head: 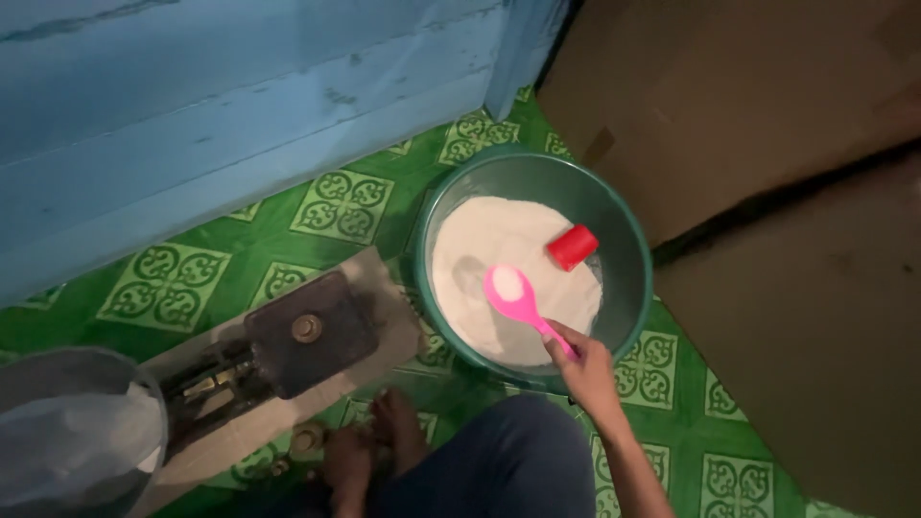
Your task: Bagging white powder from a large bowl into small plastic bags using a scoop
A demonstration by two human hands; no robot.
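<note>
Head camera showed the right hand (587,369) gripping a pink spoon (513,295) loaded with white powder above a green basin (633,259) of the same powder, where a red cup (573,247) lay; a grey bucket (77,422) stood well apart, and the left hand was out of view.

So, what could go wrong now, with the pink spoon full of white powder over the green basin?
1. The pink spoon is heaped and held only at the handle tip by the right hand; a tilt could spill powder.
2. If carried out past the green basin rim, powder may fall on the green patterned floor.
3. The red cup lies in the powder and may sink.
</note>
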